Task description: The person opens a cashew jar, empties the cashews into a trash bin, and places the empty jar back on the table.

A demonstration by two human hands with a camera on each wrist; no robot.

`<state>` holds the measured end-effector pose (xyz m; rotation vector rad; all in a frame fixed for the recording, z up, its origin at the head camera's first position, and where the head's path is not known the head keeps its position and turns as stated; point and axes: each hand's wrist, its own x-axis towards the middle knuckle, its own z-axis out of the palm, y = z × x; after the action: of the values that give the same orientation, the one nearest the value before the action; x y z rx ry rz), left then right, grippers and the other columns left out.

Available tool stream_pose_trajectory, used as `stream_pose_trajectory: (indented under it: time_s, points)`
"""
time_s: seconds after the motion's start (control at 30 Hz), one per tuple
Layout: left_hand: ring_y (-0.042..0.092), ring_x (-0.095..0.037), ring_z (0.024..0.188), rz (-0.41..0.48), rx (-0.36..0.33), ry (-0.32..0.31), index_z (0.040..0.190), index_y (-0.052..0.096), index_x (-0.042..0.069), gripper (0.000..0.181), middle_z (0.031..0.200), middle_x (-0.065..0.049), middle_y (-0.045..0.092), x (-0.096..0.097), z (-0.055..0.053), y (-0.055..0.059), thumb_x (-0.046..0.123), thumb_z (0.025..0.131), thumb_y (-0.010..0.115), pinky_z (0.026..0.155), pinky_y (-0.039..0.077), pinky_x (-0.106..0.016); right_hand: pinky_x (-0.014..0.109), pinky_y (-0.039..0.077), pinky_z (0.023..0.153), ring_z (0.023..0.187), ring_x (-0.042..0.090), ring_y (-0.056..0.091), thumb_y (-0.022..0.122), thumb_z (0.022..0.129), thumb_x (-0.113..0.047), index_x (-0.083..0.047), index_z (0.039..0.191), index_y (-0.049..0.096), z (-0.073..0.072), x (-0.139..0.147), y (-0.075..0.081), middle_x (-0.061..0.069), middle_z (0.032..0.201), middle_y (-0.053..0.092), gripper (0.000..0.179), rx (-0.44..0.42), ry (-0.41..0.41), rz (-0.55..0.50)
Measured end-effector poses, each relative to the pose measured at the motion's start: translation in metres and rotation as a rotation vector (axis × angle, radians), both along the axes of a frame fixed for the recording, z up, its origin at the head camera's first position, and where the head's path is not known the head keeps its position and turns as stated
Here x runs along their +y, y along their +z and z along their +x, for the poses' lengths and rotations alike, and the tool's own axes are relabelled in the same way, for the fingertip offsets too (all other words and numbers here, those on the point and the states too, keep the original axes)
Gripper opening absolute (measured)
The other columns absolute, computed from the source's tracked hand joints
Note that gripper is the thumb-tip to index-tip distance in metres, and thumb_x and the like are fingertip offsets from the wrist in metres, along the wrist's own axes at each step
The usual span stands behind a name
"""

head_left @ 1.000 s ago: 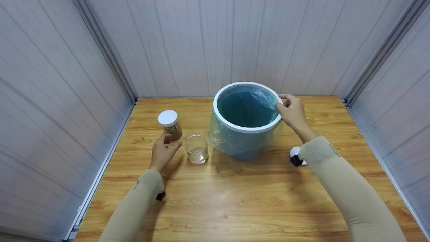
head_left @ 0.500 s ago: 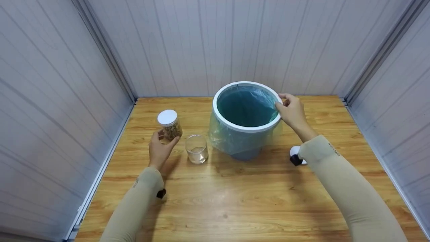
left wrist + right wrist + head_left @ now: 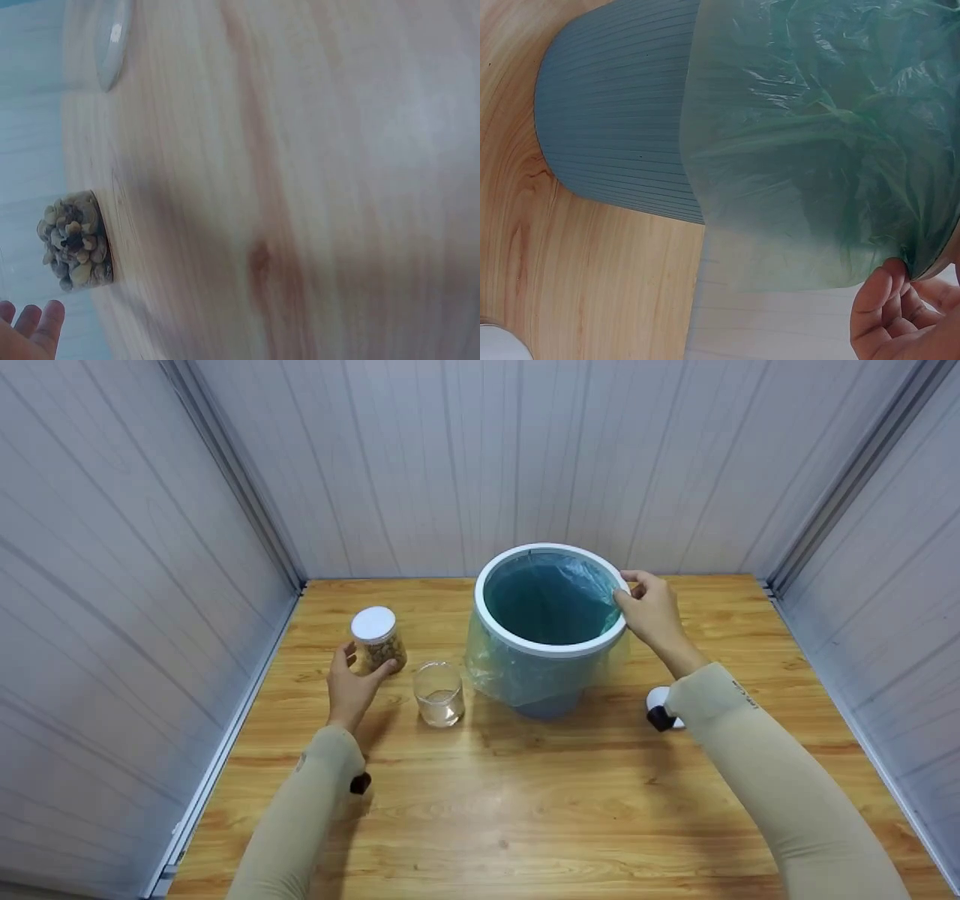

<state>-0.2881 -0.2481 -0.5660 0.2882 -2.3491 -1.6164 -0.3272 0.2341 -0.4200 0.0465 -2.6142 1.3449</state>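
Observation:
My left hand [image 3: 352, 686] reaches around a clear jar [image 3: 385, 651] with a white lid, thumb and fingers spread on either side of it. In the left wrist view, straight fingertips [image 3: 51, 319] show just beside the jar [image 3: 75, 240], which is full of brownish lumpy pieces. My right hand [image 3: 654, 615] pinches the white rim of a blue trash can [image 3: 536, 709] on its right side. A thin green trash bag [image 3: 795, 172] lines the can and hangs over its outside. The right wrist view shows my curled fingers [image 3: 874, 300] at the rim, against the bag.
A clear glass [image 3: 439, 697] with liquid in it stands between the jar and the can. A white round object [image 3: 660, 697] lies on the wooden table [image 3: 502, 825] under my right wrist. Pale panel walls [image 3: 405, 465] enclose the table at the back and sides.
My left hand has moved a little left and spread around the jar, its thumb now in front of it. My right hand stays at the can's rim.

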Motion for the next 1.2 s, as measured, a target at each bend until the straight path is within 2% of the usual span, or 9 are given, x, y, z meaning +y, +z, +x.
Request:
stream_pose_trajectory:
  time_s: [0.33,0.63,0.8,1.0,1.2]
  points:
    - [0.038,-0.041,0.158,0.019,-0.027,0.001,0.164,0.037,0.002,0.094,0.168,-0.023,0.041,-0.007,-0.01,0.003,0.033,0.092,0.089,0.13,0.035,-0.056,0.02,0.041,0.059,0.079,0.02,0.052,0.06,0.105,-0.014,0.004,0.146,0.064,0.002,-0.001,0.001,0.01,0.089,0.057,0.044,0.002,0.004,0.011]
    - [0.035,-0.038,0.16,0.025,-0.028,-0.019,0.165,0.037,0.007,0.094,0.17,-0.019,0.04,-0.011,-0.018,0.01,0.031,0.091,0.09,0.132,0.032,-0.054,0.018,0.042,0.059,0.079,0.02,0.052,0.06,0.106,-0.014,0.003,0.145,0.064,0.003,-0.002,0.002,0.01,0.09,0.056,0.044,-0.002,-0.004,0.01]
    - [0.033,-0.038,0.161,0.029,-0.049,-0.019,0.167,0.033,0.005,0.097,0.173,-0.019,0.037,-0.013,-0.023,0.013,0.03,0.091,0.09,0.132,0.031,-0.055,0.019,0.041,0.06,0.079,0.02,0.051,0.06,0.106,-0.014,0.003,0.145,0.065,0.004,-0.002,0.003,0.01,0.09,0.056,0.044,-0.005,-0.006,0.011]
    - [0.033,-0.039,0.16,0.001,-0.026,-0.033,0.164,0.036,0.004,0.096,0.171,-0.02,0.038,-0.014,-0.028,0.014,0.028,0.09,0.091,0.132,0.03,-0.057,0.02,0.041,0.06,0.077,0.019,0.051,0.061,0.104,-0.014,0.004,0.143,0.066,0.003,-0.002,0.002,0.007,0.086,0.056,0.044,0.01,-0.013,0.015]
    - [0.027,-0.038,0.164,-0.01,-0.071,-0.032,0.17,0.025,0.004,0.105,0.174,-0.022,0.032,-0.013,-0.034,0.018,0.031,0.091,0.09,0.134,0.025,-0.059,0.02,0.041,0.06,0.078,0.02,0.051,0.06,0.105,-0.014,0.003,0.145,0.065,0.005,-0.002,0.003,0.009,0.087,0.056,0.044,0.002,-0.008,0.014]
